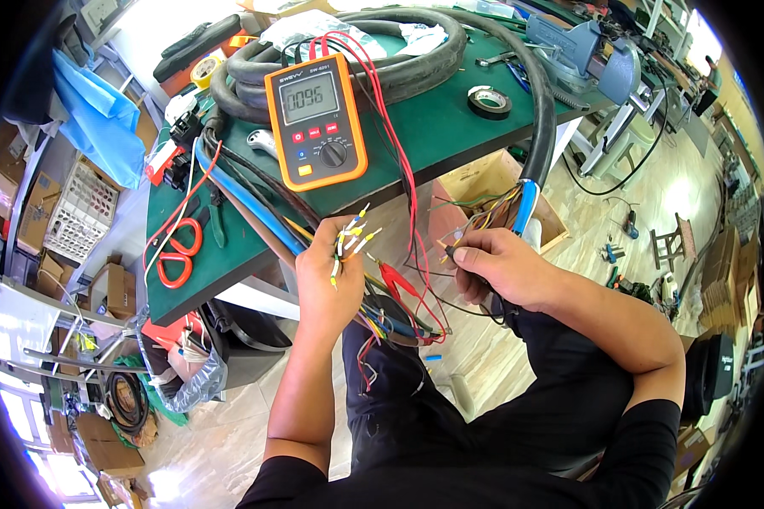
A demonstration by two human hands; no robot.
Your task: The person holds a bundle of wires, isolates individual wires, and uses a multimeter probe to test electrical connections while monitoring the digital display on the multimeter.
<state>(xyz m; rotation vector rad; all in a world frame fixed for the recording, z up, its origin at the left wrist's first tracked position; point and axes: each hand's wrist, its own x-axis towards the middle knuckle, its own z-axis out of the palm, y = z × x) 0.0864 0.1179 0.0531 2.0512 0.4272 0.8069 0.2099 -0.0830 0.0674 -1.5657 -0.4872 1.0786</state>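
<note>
My left hand (329, 276) grips a fanned bundle of thin wires with ferrule tips (354, 238), just below the bench edge. A red crocodile clip (397, 285) hangs beside it among loose wires. My right hand (497, 276) pinches a small black probe or clip (452, 250) near some wire ends. An orange digital meter (314, 127) lies at the bench's front, with red and black leads running down toward my hands. A thick black cable (542, 136) descends to the right, ending in blue, yellow and other cores (526, 208) above my right hand.
The green bench (187, 284) holds coiled cable (437, 64), black tape (488, 102), red-handled scissors (181, 242), pliers and a vise (620, 72). Below are a wooden box (552, 225) and a lined bin (195, 373). Cartons stand at both sides; a distant person (711, 81) is at the right.
</note>
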